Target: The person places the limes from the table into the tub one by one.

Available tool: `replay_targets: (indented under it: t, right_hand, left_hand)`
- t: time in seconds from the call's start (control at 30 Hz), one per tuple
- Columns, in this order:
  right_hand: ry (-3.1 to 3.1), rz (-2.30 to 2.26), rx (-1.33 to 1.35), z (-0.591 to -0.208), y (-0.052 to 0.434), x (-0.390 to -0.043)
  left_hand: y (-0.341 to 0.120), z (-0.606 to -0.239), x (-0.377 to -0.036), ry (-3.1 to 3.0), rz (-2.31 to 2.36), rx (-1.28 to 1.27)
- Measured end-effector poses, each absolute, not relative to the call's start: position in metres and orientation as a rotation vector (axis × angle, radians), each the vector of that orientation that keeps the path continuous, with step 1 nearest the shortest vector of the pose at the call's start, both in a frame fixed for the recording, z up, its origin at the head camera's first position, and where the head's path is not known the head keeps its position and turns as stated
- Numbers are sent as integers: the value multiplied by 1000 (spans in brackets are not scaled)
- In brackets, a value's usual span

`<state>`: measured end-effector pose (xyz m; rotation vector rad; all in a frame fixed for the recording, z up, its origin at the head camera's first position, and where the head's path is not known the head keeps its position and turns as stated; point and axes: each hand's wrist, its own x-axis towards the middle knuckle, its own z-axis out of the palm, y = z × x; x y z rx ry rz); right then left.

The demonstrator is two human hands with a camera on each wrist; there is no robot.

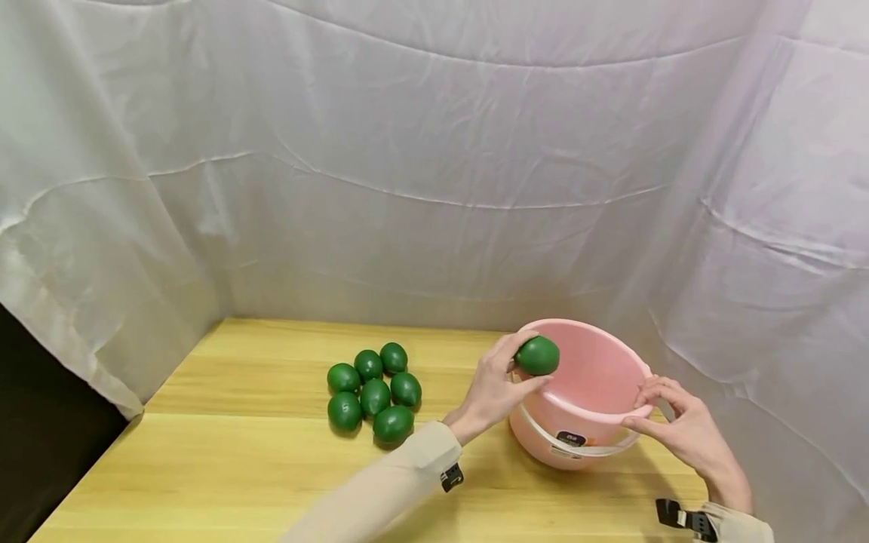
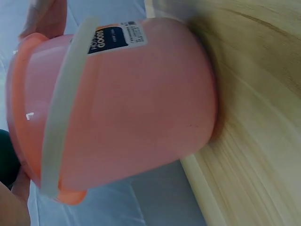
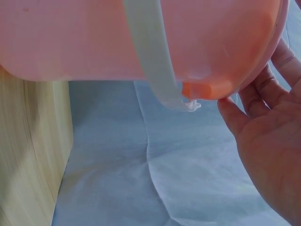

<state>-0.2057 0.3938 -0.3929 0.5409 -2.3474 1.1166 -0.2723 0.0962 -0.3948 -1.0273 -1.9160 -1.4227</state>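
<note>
My left hand grips a green round fruit just above the near left rim of a pink bucket. In the left wrist view the fruit shows only at the left edge, beside the bucket wall and its white handle. My right hand holds the bucket's right rim, fingers on top and thumb outside. In the right wrist view the right hand curls round the bucket's rim, next to the hanging handle. The bucket's inside is mostly hidden.
Several more green fruits lie in a cluster on the wooden table, left of the bucket. White cloth hangs behind and on both sides. A dark gap lies past the table's left edge.
</note>
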Motion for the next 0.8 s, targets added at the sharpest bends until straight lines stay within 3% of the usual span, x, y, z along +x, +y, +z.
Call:
replay_targets:
  t: [0.27,0.8]
  right_hand:
    - [-2344,1112,548,-394,393,-206]
    - [-2339,1102,551,-394,394,-206]
  left_hand:
    - [97,-402,-276,-1903,-1194,-1104]
    - [98,-398,-273,-2027,-1228,-1090]
